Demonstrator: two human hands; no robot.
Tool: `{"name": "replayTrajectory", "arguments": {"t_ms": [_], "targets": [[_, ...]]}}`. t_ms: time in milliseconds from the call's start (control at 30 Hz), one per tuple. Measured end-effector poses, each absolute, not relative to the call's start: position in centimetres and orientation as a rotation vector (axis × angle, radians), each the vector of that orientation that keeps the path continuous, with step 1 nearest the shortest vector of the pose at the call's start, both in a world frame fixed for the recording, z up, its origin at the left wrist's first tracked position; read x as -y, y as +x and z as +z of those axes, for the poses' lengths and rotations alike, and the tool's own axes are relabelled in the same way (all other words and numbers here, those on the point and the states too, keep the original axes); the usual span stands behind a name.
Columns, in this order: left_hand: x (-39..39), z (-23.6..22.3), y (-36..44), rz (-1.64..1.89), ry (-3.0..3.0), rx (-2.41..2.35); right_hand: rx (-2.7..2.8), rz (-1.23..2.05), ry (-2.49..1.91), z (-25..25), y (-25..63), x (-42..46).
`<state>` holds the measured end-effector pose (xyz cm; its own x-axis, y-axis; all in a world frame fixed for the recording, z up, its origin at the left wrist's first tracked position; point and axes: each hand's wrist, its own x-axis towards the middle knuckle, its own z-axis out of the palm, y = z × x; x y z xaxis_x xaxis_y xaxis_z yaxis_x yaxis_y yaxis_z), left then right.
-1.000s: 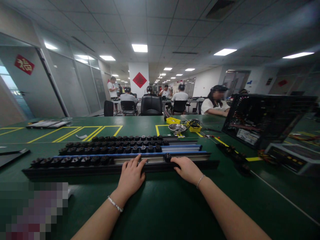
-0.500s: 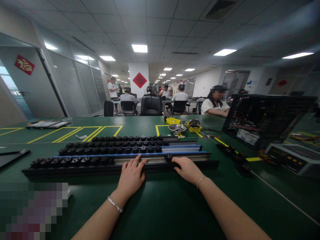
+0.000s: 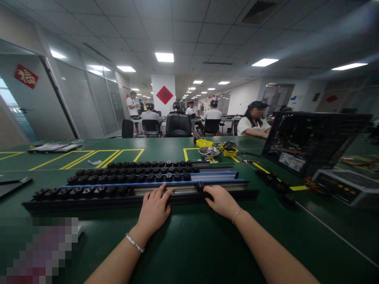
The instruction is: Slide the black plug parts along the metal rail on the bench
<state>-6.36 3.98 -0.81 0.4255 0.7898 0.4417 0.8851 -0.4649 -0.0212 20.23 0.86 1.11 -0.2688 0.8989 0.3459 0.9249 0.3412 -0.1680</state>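
Note:
Three long black rails lie side by side across the green table. The nearest rail (image 3: 89, 203) carries a row of black socket modules (image 3: 79, 192) on its left half. My left hand (image 3: 154, 209) lies flat on that rail with fingers spread, open. My right hand (image 3: 220, 200) rests on the same rail further right, its fingertips curled against a single black module (image 3: 200, 185); whether it grips the module I cannot tell. The two rails behind, the middle rail (image 3: 213, 176) and the far rail (image 3: 216, 167), are also lined with modules.
An open black computer case (image 3: 314, 140) stands at the right, with a flat device (image 3: 343, 185) and several loose black modules (image 3: 278, 185) beside it. A metal bowl (image 3: 209, 152) and yellow bins (image 3: 204, 142) sit at the back. Other people sit at far tables.

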Motion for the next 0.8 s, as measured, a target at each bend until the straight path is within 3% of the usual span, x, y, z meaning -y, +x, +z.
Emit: {"name": "replayTrajectory", "arguments": {"t_ms": [800], "targets": [[-3.59, -0.61, -6.36, -0.497, -2.415, 1.443, 2.194, -0.102, -1.654, 0.93, 20.31, -0.81]]}}
